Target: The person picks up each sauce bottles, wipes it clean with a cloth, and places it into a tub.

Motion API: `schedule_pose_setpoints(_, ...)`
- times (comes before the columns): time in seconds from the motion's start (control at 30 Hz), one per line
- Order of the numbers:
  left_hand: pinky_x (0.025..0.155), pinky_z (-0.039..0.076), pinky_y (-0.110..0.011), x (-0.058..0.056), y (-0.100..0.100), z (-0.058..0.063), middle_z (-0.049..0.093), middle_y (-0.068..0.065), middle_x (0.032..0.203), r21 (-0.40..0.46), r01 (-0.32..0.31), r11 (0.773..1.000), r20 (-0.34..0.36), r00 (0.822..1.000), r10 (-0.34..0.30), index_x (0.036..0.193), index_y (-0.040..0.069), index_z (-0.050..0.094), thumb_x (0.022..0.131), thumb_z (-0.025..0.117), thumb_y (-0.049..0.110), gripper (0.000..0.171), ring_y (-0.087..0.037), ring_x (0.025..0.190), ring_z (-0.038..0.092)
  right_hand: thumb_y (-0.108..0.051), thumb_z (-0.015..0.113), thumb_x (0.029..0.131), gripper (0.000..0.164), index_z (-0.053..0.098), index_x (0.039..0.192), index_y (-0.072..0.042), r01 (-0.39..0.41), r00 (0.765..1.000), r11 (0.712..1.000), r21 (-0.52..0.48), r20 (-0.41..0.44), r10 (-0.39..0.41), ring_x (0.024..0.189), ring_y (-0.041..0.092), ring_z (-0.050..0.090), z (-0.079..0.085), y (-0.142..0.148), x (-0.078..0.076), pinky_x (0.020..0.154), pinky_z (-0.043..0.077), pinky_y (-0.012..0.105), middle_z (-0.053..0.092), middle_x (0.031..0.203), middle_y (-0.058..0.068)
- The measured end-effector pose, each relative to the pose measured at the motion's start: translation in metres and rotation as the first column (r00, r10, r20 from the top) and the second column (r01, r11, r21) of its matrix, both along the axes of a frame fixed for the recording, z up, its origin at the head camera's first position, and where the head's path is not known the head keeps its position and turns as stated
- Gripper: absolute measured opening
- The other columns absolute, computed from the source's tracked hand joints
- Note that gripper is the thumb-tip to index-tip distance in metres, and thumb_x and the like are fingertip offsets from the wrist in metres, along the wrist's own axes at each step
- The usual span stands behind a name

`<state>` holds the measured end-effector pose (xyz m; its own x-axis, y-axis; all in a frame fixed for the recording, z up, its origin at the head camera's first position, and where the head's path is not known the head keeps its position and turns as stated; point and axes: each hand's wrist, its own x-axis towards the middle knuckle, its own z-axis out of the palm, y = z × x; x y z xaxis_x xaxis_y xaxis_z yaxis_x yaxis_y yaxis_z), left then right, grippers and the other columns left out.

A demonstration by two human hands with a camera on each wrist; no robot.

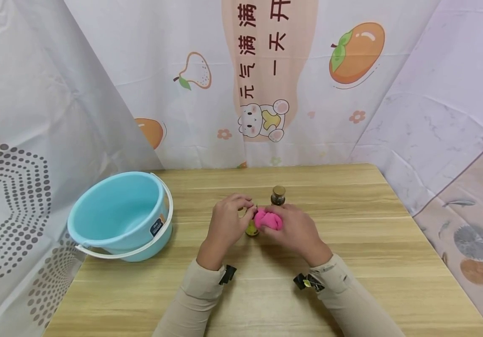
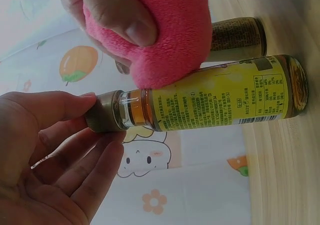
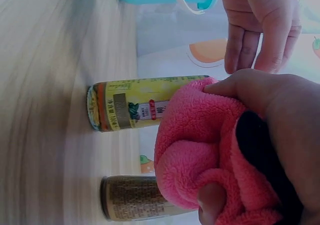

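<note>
We found the left grip [image 1: 229,219] pinching a bottle's [image 2: 220,97] cap [image 2: 104,111]. The right grip [image 1: 295,230] clutched pink cloth [image 1: 268,220] against the bottle.

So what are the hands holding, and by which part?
Left hand holds the yellow bottle by its cap; right hand, the cloth by its bunched folds.

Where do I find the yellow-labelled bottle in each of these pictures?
Head: the yellow-labelled bottle is below centre, slightly right.
Left wrist: the bottle appears sideways across the middle.
Right wrist: the bottle appears left of centre, its top hidden.
Shared landmark: the pink cloth, next to it in each.
</note>
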<state>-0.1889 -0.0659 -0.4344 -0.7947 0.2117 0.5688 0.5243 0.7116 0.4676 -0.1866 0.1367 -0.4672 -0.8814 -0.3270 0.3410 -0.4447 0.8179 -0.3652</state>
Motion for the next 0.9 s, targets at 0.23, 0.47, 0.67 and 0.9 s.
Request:
schedule_pose_setpoints(0.23, 0.087, 0.063, -0.036, -0.002, -0.001, -0.003, 0.080, -0.001, 0.105, 0.003, 0.001, 1.000, -0.001, 1.000, -0.001, 0.090, 0.008, 0.083, 0.091, 0.081, 0.016, 0.008, -0.019, 0.098, 0.076, -0.049, 0.082, 0.082, 0.043, 0.075, 0.118, -0.026, 0.004, 0.997, 0.999, 0.033, 0.076, -0.006, 0.070, 0.013, 0.053, -0.009, -0.002, -0.003, 0.050, 0.040, 0.026, 0.068, 0.091, -0.001)
schedule_pose_setpoints(0.47, 0.083, 0.063, -0.033, -0.003, -0.001, -0.004, 0.080, -0.001, 0.105, 0.008, 0.000, 1.000, 0.004, 1.000, 0.000, 0.092, 0.007, 0.083, 0.091, 0.080, 0.015, 0.009, -0.018, 0.098, 0.076, -0.053, 0.079, 0.082, 0.045, 0.074, 0.118, -0.027, 0.027, 0.987, 0.996, 0.086, 0.155, -0.040, 0.070, 0.014, 0.055, -0.018, -0.005, -0.004, 0.052, 0.041, 0.029, 0.068, 0.089, -0.002)
schedule_pose_setpoints(0.67, 0.086, 0.063, -0.034, -0.002, 0.000, -0.004, 0.080, -0.001, 0.106, 0.020, -0.014, 1.000, 0.030, 0.999, 0.013, 0.095, 0.007, 0.083, 0.091, 0.082, 0.020, 0.013, -0.018, 0.099, 0.076, -0.058, 0.079, 0.082, 0.040, 0.073, 0.111, -0.030, 0.020, 0.979, 0.994, 0.112, 0.199, -0.042, 0.065, 0.014, 0.053, -0.027, -0.007, -0.006, 0.050, 0.040, 0.032, 0.063, 0.083, -0.003)
schedule_pose_setpoints(0.9, 0.085, 0.062, -0.038, -0.001, 0.001, -0.002, 0.077, -0.002, 0.103, 0.049, -0.045, 0.998, 0.062, 0.997, 0.041, 0.092, 0.008, 0.083, 0.088, 0.085, 0.022, 0.015, -0.020, 0.095, 0.074, -0.059, 0.078, 0.082, 0.038, 0.072, 0.106, -0.032, 0.022, 0.979, 0.992, 0.122, 0.197, -0.045, 0.065, 0.014, 0.053, -0.034, -0.008, -0.009, 0.049, 0.039, 0.032, 0.063, 0.083, -0.004)
